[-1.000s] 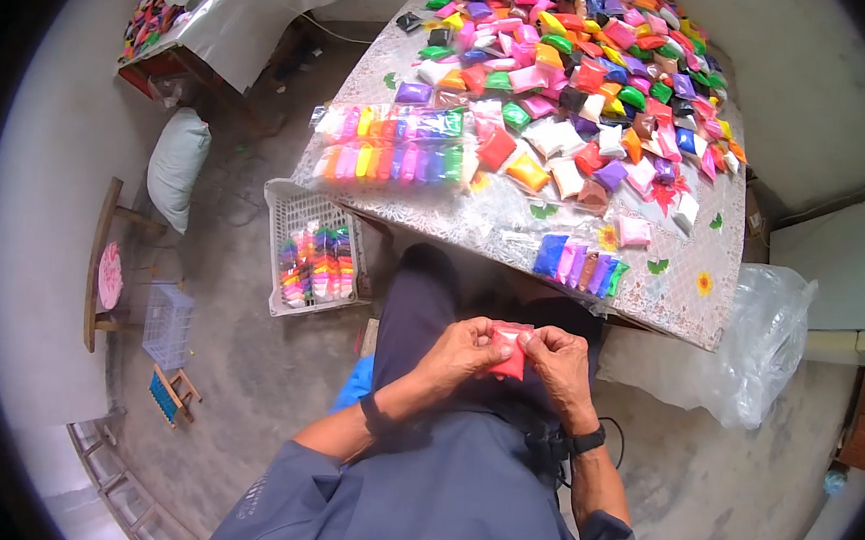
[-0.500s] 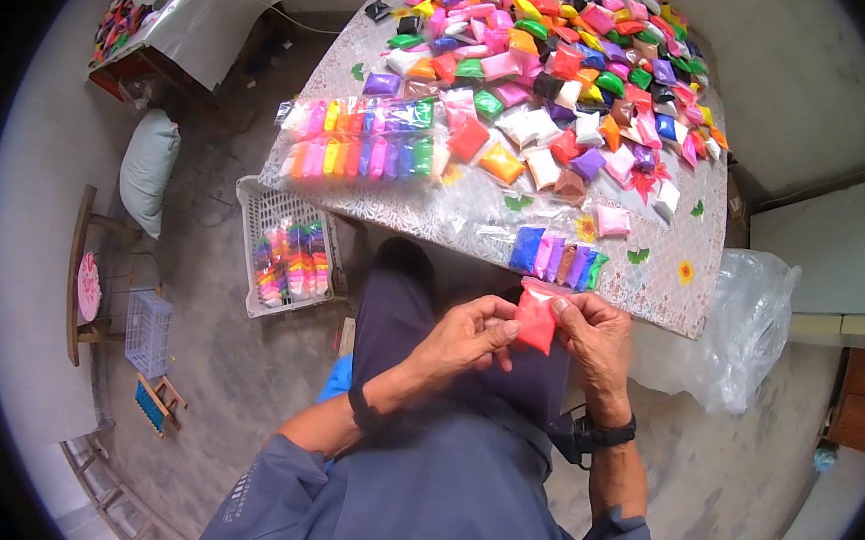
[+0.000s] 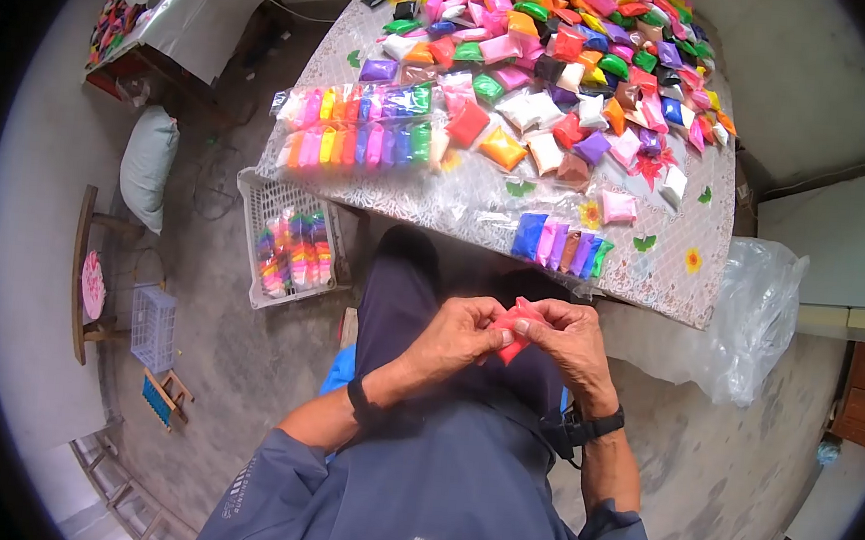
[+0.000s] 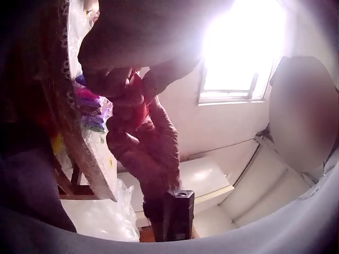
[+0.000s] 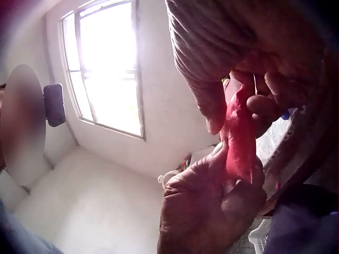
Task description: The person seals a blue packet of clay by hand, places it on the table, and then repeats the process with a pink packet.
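Both hands meet over the lap, just off the table's near edge, around a small red packet (image 3: 513, 348). My left hand (image 3: 463, 330) pinches its left side between thumb and fingers. From the other side my right hand (image 3: 570, 342) grips the upper part, thumb across the front. Seen from the right wrist, the red packet (image 5: 239, 140) looks soft and folded lengthwise between the two hands. On the table edge beyond them lies a short row of blue, purple, brown and green packets (image 3: 571, 250).
A heap of coloured packets (image 3: 567, 69) covers the far part of the flowered table (image 3: 688, 278). Clear bags of packets in rows (image 3: 362, 135) lie at its left. A white crate (image 3: 252, 197) holding filled bags stands on the floor. Clear plastic sheeting (image 3: 755, 323) hangs at the right.
Half a second ago the right hand held the red packet up flat, with the left fingers beside it. Both hands have drawn together lower, and the packet is now bunched between them.
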Available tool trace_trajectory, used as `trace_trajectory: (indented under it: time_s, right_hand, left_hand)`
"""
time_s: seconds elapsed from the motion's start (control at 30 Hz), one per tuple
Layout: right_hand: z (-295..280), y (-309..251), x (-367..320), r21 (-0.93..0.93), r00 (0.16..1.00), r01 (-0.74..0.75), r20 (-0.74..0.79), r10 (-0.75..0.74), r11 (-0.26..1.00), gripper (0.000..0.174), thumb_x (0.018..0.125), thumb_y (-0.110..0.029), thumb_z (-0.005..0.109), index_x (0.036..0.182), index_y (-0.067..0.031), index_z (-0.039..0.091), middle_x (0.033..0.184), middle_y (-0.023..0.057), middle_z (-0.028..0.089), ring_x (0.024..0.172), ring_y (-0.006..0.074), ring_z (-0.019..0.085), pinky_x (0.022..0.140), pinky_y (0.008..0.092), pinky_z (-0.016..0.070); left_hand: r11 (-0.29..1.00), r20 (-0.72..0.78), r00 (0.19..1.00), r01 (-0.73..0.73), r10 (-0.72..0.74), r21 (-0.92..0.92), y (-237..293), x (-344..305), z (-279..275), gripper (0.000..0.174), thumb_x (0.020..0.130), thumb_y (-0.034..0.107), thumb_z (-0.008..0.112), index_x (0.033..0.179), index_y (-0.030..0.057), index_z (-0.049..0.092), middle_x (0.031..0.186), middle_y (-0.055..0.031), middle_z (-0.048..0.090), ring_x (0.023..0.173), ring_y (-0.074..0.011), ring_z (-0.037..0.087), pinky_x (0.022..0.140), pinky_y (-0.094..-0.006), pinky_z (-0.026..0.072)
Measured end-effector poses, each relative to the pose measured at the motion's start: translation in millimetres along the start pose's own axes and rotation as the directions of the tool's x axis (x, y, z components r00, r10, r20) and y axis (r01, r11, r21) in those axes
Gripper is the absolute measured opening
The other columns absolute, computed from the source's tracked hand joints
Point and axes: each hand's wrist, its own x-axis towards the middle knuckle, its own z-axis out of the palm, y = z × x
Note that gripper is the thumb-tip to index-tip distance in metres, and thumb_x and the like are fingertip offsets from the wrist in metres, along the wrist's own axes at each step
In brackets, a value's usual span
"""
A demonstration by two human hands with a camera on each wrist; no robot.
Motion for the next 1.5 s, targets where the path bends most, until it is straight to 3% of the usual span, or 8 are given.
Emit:
trace_trajectory:
  time_s: [0.3, 0.5, 0.6, 0.77, 0.93, 1.03, 1.23, 1.5]
  right_hand:
    - [10.6, 22.6, 2.3, 0.062, 0.995, 0.022, -0.099, -0.015, 0.998, 0.011, 0.086, -0.01, 0.074, 0.086, 0.0013, 0.072, 0.077, 0.0004, 0.069, 0.072, 0.0048, 0.057, 0.067, 0.0226, 0.0467]
    - [16.7, 34.2, 1.6, 0.165, 0.989, 0.017, -0.145, 0.007, 0.986, 0.009, 0.087, -0.008, 0.072, 0.083, 0.0004, 0.072, 0.073, -0.0023, 0.066, 0.069, 0.0034, 0.055, 0.064, 0.021, 0.0442]
    - [20.4, 35.5, 1.3, 0.122, 0.987, 0.031, -0.163, -0.01, 0.992, 0.009, 0.088, -0.008, 0.071, 0.083, -0.0001, 0.072, 0.073, -0.0026, 0.066, 0.069, 0.0028, 0.054, 0.063, 0.0205, 0.0435]
    - [18.1, 41.5, 2.1, 0.091, 0.994, 0.022, -0.106, -0.013, 0.996, 0.009, 0.088, -0.008, 0.071, 0.086, 0.0009, 0.072, 0.075, -0.0019, 0.067, 0.07, 0.0038, 0.056, 0.066, 0.0214, 0.0449]
    - [17.4, 23.8, -1.2, 0.048, 1.0, -0.026, -0.003, 0.027, 0.998, 0.011, 0.089, -0.007, 0.071, 0.093, 0.0024, 0.072, 0.084, 0.0013, 0.071, 0.075, 0.006, 0.06, 0.074, 0.0229, 0.0491]
    - [15.1, 17.4, -2.7, 0.021, 0.999, -0.03, 0.026, 0.03, 0.999, 0.012, 0.089, -0.007, 0.07, 0.095, 0.0025, 0.072, 0.086, 0.0029, 0.071, 0.078, 0.0078, 0.062, 0.077, 0.0241, 0.0511]
    - [14.4, 26.5, -2.4, 0.12, 0.998, -0.058, 0.001, 0.059, 0.991, 0.008, 0.087, -0.004, 0.069, 0.091, 0.0029, 0.071, 0.082, 0.0034, 0.07, 0.073, 0.009, 0.062, 0.071, 0.0241, 0.0514]
    - [23.8, 48.9, 4.4, 0.293, 0.995, 0.036, -0.1, -0.007, 0.955, 0.011, 0.088, -0.006, 0.068, 0.092, 0.0035, 0.071, 0.083, 0.0035, 0.07, 0.072, 0.0076, 0.061, 0.069, 0.0231, 0.0505]
  left_hand:
    - [0.991, -0.058, 0.996, 0.067, -0.061, 0.114, -2.7, -0.6, 1.4, 0.018, 0.091, 0.019, 0.068, 0.097, 0.0016, 0.067, 0.078, -0.0024, 0.068, 0.061, -0.0055, 0.054, 0.054, -0.0224, 0.0427]
    - [0.99, -0.053, 0.996, 0.078, -0.072, 0.122, -7.4, -0.7, -0.2, 0.018, 0.09, 0.018, 0.068, 0.097, 0.0011, 0.068, 0.076, -0.0005, 0.065, 0.06, -0.0053, 0.051, 0.053, -0.0228, 0.0407]
    - [0.988, -0.053, 0.995, 0.088, -0.082, 0.125, -9.2, -0.4, -2.9, 0.018, 0.089, 0.018, 0.068, 0.097, 0.0009, 0.068, 0.076, -0.0003, 0.064, 0.06, -0.0054, 0.051, 0.053, -0.023, 0.0404]
    - [0.991, -0.04, 0.996, 0.088, -0.084, 0.097, -9.7, -3.6, -8.9, 0.017, 0.088, 0.016, 0.067, 0.096, 0.0006, 0.068, 0.075, 0.0001, 0.063, 0.061, -0.0049, 0.05, 0.053, -0.023, 0.0393]
    - [0.935, -0.017, 0.993, 0.112, -0.113, 0.335, 2.3, -8.2, -16.1, 0.016, 0.087, 0.013, 0.066, 0.094, -0.0012, 0.068, 0.076, 0.0001, 0.064, 0.065, -0.0056, 0.051, 0.058, -0.0245, 0.0419]
    - [0.96, -0.007, 0.999, 0.034, -0.033, 0.277, -10.7, -7.3, -16.3, 0.015, 0.083, 0.013, 0.067, 0.086, -0.0019, 0.067, 0.065, 0.0009, 0.055, 0.061, -0.0062, 0.048, 0.053, -0.0279, 0.0372]
    - [0.96, 0.011, 0.999, 0.037, -0.041, 0.278, -6.7, -8.9, -13.1, 0.016, 0.083, 0.013, 0.068, 0.087, -0.0023, 0.067, 0.066, 0.0007, 0.057, 0.061, -0.0064, 0.048, 0.054, -0.0283, 0.038]
    - [0.973, -0.072, 0.992, 0.112, -0.099, 0.201, -3.7, -9.6, -6.8, 0.018, 0.087, 0.015, 0.066, 0.091, -0.0021, 0.067, 0.073, -0.0003, 0.061, 0.063, -0.0067, 0.051, 0.056, -0.0266, 0.0404]
